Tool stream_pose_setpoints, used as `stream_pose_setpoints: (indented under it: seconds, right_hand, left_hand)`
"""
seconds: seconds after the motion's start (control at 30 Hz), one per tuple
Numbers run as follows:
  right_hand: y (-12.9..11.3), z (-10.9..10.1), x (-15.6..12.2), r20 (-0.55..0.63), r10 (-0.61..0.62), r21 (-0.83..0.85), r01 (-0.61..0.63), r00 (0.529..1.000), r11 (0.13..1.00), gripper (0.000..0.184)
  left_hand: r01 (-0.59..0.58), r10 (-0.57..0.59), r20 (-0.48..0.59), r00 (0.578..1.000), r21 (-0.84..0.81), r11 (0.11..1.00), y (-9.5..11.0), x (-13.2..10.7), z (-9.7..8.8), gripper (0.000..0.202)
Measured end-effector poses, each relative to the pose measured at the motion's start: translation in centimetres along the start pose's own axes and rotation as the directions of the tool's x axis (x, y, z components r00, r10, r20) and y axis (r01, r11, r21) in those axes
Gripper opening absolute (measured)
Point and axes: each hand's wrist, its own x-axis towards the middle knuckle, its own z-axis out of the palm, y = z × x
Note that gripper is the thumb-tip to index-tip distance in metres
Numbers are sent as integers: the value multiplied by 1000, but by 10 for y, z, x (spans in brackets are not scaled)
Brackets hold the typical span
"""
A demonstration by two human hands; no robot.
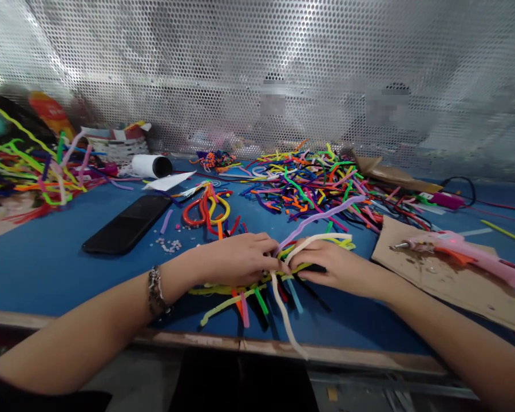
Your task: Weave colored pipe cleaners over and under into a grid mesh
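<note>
Pinching a white pipe cleaner (285,317), our left hand (236,257) and right hand (332,260) meet over a yellow pipe-cleaner strip (223,290), left of the glue gun (480,252). Springy loose ends (245,312) could snag and pull crossings apart; our right forearm (446,337), near the gun, might brush its nozzle (401,245).

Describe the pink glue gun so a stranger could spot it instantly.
On the blue table, go right from the person's right hand to the flat brown cardboard. The glue gun lies on it, nozzle pointing left toward that hand. Its pale pink body and orange trigger set it apart from the darker magenta object farther back.
</note>
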Motion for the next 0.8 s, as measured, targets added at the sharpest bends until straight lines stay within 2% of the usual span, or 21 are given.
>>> stream_pose_setpoints:
  seconds: [0.33,0.53,0.73,0.8]
  right_hand:
    - [-3,2,0,-17,16,-1,-16,1000,1000,12]
    - [-7,-3,-3,28,68,36,-69,997,997,25]
    - [-8,-7,-4,104,72,64,-79,992,995,26]
    - [-6,-5,-4,93,75,52,-80,993,995,22]
  left_hand:
    - [-3,3,1,1000,71,997,1,2,2,40]
    - [14,-15,25,1000,48,999,2,1,0,40]
    - [12,-13,27,1000,52,999,1,1,0,38]
    - [8,-10,27,1000,53,999,1,1,1,38]
